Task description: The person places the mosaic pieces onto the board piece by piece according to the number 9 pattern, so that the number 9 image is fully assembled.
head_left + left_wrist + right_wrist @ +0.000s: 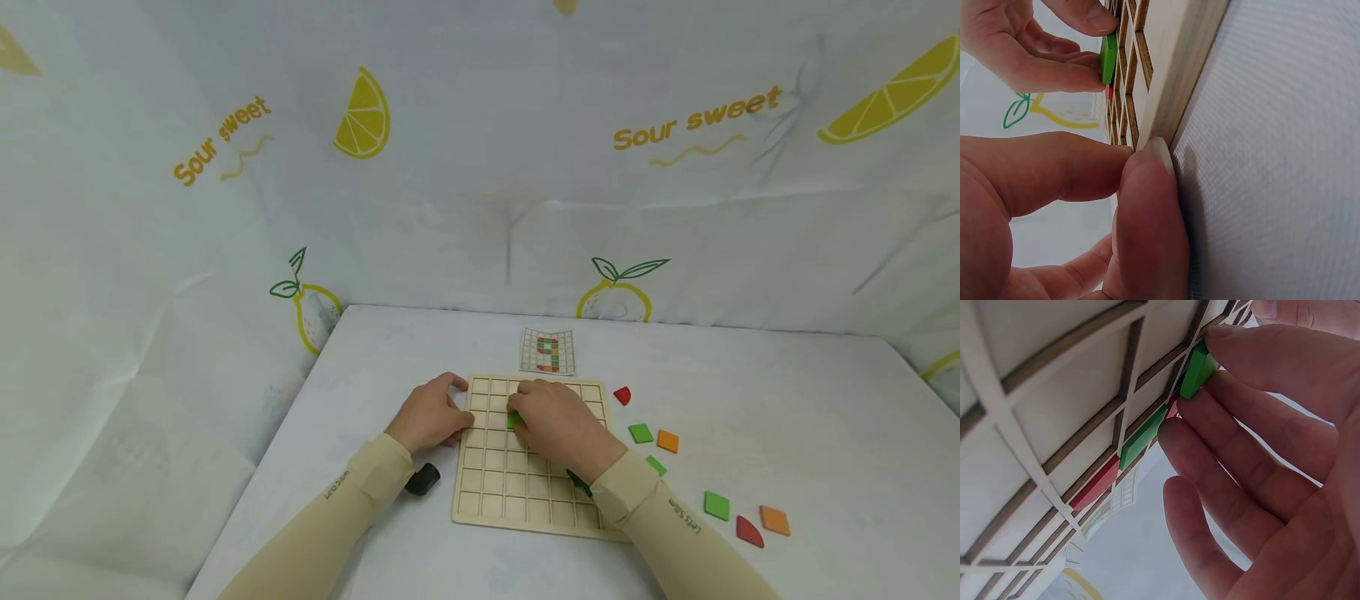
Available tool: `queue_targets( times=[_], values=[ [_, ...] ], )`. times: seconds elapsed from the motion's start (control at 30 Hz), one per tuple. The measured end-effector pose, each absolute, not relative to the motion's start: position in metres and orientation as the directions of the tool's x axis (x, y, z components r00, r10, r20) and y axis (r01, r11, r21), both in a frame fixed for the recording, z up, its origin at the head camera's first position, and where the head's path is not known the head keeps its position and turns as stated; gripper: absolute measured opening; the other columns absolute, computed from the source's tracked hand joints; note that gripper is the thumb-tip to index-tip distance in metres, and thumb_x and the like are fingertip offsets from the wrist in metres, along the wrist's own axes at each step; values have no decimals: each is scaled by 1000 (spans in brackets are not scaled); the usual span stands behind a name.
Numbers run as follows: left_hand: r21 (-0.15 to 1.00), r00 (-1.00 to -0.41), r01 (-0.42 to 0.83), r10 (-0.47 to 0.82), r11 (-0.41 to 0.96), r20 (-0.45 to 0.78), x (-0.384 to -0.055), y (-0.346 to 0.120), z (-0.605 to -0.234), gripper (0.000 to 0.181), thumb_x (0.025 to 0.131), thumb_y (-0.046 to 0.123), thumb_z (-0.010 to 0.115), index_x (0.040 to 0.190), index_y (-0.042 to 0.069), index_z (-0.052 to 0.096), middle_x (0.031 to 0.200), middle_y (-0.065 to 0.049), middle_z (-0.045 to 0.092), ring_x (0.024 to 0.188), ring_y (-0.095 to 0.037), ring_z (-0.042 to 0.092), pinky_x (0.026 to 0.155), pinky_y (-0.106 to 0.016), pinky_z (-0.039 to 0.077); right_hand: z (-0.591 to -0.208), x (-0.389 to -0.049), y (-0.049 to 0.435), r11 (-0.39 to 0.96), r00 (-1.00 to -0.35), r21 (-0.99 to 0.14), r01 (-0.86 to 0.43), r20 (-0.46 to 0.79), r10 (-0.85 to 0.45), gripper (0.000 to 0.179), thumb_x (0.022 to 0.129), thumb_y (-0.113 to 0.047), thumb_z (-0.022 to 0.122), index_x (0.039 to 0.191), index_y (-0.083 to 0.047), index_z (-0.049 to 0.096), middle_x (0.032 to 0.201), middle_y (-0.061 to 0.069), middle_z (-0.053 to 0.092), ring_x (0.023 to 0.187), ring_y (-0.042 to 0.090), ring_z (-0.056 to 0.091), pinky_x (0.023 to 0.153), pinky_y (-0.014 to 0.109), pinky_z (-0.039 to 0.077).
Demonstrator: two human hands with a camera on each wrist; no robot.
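A wooden grid board (480, 505) lies flat on the white table. My left hand (429, 410) is at its left side, thumb and index finger pinching the edge (1169, 94). Over the board's upper part, my right hand (558, 421) pinches a green square tile (1194, 372) between thumb and fingers. That tile is tilted against the grid. Beyond it, a red rounded piece (1096, 484) and another green tile (1142, 439) sit in cells, with a second red piece (1172, 406) partly hidden by the fingers.
A printed pattern card (547, 351) lies behind the board. To the right are loose pieces: red quarter-rounds (622, 396), green squares (717, 506) and orange squares (775, 520). A black band (423, 480) shows by my left wrist. A lemon-print sheet (480, 167) hangs behind the table.
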State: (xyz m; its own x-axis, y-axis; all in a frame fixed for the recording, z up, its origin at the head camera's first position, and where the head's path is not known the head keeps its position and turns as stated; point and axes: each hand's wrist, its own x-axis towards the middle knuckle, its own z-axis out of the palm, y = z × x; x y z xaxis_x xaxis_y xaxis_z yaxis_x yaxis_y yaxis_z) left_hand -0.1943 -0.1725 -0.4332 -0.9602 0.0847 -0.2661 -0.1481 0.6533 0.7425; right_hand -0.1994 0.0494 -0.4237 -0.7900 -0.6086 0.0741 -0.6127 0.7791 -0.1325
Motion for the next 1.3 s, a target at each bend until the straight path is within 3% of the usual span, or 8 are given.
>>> queue_targets(
  times=[1.0, 1.3],
  values=[
    [737, -961, -142, 86, 661, -263, -196, -171, -433, 53, 93, 15, 74, 143, 10, 60, 81, -4, 73, 63, -15, 71, 62, -28, 56, -419, -199, 54, 786, -799, -146, -600, 57, -599, 11, 94, -16, 84, 105, -13, 82, 95, -2, 71, 81, 13, 63, 80, 35, 58],
    [747, -959, -159, 77, 646, -271, -194, -173, -434, 53, 92, 14, 75, 143, 10, 60, 84, -6, 72, 63, -16, 70, 62, -28, 58, -413, -198, 80, 788, -813, -202, -581, 97, -575, 13, 92, -10, 81, 105, -12, 81, 93, -3, 68, 79, 12, 60, 72, 30, 54]
  ],
)
